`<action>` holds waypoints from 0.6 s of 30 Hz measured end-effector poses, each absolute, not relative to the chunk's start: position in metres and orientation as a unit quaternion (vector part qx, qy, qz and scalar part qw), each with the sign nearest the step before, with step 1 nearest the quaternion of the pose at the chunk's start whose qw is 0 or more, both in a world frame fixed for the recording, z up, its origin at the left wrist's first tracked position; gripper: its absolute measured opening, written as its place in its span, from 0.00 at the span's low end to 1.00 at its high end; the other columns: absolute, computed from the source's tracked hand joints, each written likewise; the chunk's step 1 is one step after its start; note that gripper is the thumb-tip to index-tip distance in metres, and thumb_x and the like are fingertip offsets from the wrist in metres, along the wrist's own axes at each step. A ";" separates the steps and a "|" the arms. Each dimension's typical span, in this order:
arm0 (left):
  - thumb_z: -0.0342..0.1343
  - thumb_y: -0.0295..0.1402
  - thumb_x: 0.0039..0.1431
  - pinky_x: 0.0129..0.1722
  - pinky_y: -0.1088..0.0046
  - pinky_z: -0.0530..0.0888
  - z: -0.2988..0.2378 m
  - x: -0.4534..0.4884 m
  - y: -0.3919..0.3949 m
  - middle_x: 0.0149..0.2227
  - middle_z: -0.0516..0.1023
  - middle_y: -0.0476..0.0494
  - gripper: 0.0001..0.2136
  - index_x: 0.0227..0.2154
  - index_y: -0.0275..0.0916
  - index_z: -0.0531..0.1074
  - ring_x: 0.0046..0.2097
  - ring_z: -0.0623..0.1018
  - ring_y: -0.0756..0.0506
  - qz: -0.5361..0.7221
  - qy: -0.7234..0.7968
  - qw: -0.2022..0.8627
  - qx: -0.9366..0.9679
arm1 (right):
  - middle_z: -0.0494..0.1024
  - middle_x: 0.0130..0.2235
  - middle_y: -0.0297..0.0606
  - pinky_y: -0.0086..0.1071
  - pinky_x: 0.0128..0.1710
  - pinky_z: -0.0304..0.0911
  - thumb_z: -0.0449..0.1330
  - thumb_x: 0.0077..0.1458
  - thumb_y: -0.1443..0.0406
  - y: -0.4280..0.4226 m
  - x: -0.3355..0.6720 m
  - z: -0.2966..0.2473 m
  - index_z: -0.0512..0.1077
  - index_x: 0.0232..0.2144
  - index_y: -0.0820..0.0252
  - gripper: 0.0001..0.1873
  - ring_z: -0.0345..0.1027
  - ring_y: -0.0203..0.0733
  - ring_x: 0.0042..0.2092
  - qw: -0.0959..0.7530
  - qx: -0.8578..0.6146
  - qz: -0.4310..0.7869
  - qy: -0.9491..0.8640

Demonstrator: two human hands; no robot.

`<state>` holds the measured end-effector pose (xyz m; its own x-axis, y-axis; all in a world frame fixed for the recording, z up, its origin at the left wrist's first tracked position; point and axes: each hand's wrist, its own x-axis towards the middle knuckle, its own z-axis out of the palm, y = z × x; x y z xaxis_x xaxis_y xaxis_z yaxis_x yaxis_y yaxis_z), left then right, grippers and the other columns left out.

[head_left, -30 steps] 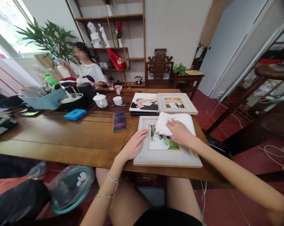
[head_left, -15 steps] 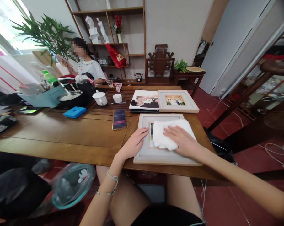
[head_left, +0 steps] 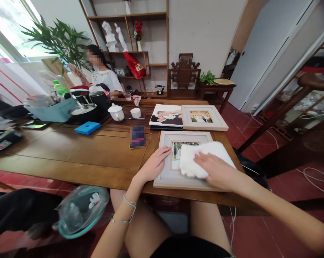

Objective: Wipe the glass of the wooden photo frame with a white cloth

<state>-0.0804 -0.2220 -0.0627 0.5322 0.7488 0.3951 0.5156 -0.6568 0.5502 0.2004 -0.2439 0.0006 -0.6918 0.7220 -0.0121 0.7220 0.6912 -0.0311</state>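
A light wooden picture frame (head_left: 162, 179) with a wide white border lies flat at the table's near edge. It holds a photo (head_left: 175, 152), part of which is covered. My left hand (head_left: 154, 163) rests on the frame's left side, fingers stretched out and together. Over the right half of the glass, my right hand (head_left: 218, 168) presses down on a folded white cloth (head_left: 190, 157), its fingers bent over it. Beyond this frame lies a second framed photo (head_left: 204, 115), right beside a stack of photo albums or panels (head_left: 165, 117).
A phone (head_left: 137, 137), a blue block (head_left: 87, 127), a white teapot (head_left: 116, 113) and a small cup (head_left: 135, 113) stand on the wooden table (head_left: 97, 154). A lined bin (head_left: 81, 215) is at lower left. Across the table sits another person (head_left: 108, 79).
My right hand has slid the cloth right and slightly towards me, uncovering more of the photo. My left hand stays on the frame. The view has shifted slightly.
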 end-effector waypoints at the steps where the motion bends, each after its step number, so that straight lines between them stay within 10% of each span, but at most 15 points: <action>1: 0.43 0.21 0.61 0.66 0.51 0.58 -0.062 -0.080 -0.222 0.64 0.63 0.41 0.26 0.62 0.42 0.61 0.66 0.61 0.41 0.311 0.372 0.187 0.854 | 0.72 0.57 0.50 0.47 0.57 0.60 0.53 0.41 0.76 -0.260 0.204 0.008 0.69 0.55 0.64 0.35 0.63 0.55 0.59 0.003 -0.368 0.040 -0.929; 7: 0.42 0.21 0.62 0.66 0.52 0.58 -0.060 -0.080 -0.223 0.64 0.63 0.41 0.25 0.61 0.42 0.62 0.66 0.60 0.42 0.308 0.377 0.189 0.853 | 0.69 0.60 0.36 0.43 0.59 0.60 0.50 0.45 0.77 -0.262 0.244 0.028 0.65 0.60 0.51 0.39 0.63 0.47 0.60 -0.007 -0.354 0.113 -0.928; 18: 0.41 0.22 0.63 0.67 0.52 0.56 -0.065 -0.082 -0.221 0.65 0.61 0.38 0.25 0.62 0.39 0.61 0.67 0.58 0.41 0.300 0.367 0.190 0.860 | 0.63 0.63 0.52 0.61 0.62 0.47 0.52 0.40 0.79 -0.187 0.220 -0.026 0.63 0.59 0.70 0.39 0.49 0.63 0.65 0.037 -0.437 -0.083 -0.895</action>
<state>-0.0819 -0.2211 -0.0652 0.5498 0.7453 0.3772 0.5176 -0.6584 0.5465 0.2201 -0.1870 -0.0255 -0.6158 0.7754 0.1397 0.7879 0.6047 0.1164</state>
